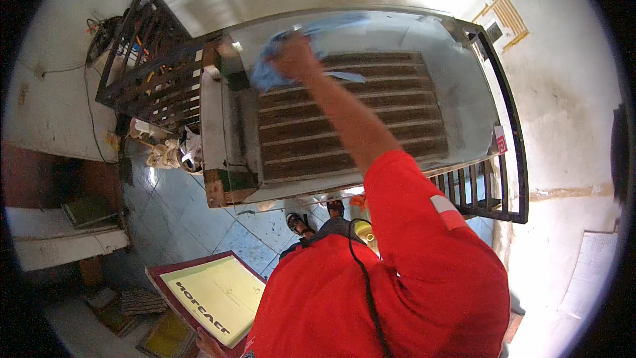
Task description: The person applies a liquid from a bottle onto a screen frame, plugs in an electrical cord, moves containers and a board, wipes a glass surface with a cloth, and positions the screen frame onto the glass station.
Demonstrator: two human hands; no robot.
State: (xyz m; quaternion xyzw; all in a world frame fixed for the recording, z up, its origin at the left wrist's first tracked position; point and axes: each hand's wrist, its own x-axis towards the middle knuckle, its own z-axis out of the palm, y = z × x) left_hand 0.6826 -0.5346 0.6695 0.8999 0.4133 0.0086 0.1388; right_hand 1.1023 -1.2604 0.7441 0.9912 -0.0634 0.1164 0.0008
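My right hand (pixel 295 57), smeared by motion, grips a crumpled blue cloth (pixel 270 75) over the far left part of a glass-topped table (pixel 464 86). The cloth trails to the right along the glass, and dark wooden slats (pixel 351 126) show beneath the pane. At the lower left, my left hand (pixel 208 345) is partly cut off by the picture's edge. Its fingers hold the near edge of a screen-printing frame (pixel 245 308), which has a dark red border and pale yellow mesh with dark lettering. That frame is tilted beside my body.
Dark slatted wooden racks (pixel 149 73) stand at the left end, with another slatted end (pixel 510 159) at the right. Cables (pixel 86 93) hang along the left wall. A low shelf (pixel 73 248) and several flat frames (pixel 165 335) lie at lower left. Blue tiles (pixel 179 212) cover the floor.
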